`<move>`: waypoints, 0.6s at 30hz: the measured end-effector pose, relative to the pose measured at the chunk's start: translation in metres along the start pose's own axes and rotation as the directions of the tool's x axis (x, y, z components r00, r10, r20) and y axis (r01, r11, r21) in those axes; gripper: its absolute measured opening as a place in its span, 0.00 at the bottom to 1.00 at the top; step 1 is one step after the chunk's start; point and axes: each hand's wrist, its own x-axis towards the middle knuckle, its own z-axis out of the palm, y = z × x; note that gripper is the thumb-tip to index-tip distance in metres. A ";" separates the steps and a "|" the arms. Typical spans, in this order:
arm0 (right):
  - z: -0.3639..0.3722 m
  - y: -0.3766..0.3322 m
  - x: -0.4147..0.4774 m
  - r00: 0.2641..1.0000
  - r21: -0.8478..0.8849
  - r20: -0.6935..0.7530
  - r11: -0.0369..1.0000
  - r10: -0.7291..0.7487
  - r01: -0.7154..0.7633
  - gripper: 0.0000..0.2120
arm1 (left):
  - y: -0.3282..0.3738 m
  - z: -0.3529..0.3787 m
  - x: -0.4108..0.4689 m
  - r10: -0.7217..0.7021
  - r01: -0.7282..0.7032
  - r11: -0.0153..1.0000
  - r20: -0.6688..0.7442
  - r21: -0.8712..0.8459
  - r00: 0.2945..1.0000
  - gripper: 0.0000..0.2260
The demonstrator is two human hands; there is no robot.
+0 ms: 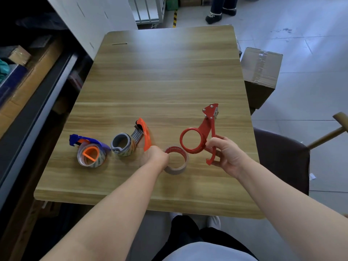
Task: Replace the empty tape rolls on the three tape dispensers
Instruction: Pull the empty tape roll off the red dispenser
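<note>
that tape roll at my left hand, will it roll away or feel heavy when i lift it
Probably won't roll: the tape roll lies flat on the table, hole up, so a push should slide it. Likely light for its size, a hollow ring with a thin wall. Seems stiff: it has a clean round shape where the left hand holds its rim.

Single wide-angle view from head height, facing forward and steeply down along the bench (169, 81). Near enough to place the left grip (157, 154) and right grip (226, 153) mid-frame, forearms (122, 204) entering from below; far bench edge, floor (310, 53) and left-hand shelving (28, 81) at the margins of the field.
</note>
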 end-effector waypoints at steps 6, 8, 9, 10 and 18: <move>0.005 -0.005 -0.007 0.997 -0.027 0.035 0.997 -0.073 0.074 0.28 | -0.013 0.017 0.007 -0.075 0.085 0.991 0.095 -0.108 0.993 0.06; 0.010 -0.006 -0.005 0.995 -0.060 0.040 0.993 -0.096 0.099 0.32 | -0.016 0.017 0.011 -0.117 0.165 0.945 0.180 -0.281 0.977 0.09; 0.015 -0.006 -0.004 0.994 -0.090 0.043 0.991 -0.100 0.104 0.33 | -0.016 0.012 0.008 -0.126 0.196 0.906 0.202 -0.375 0.971 0.10; 0.019 -0.006 -0.002 0.993 -0.122 0.053 0.986 -0.105 0.111 0.33 | -0.013 0.004 0.002 -0.107 0.181 0.870 0.183 -0.458 0.977 0.11; 0.071 -0.006 -0.021 0.951 -0.252 0.308 0.962 -0.019 0.101 0.26 | -0.016 -0.060 -0.062 -0.061 -0.085 0.646 -0.162 -0.759 0.985 0.16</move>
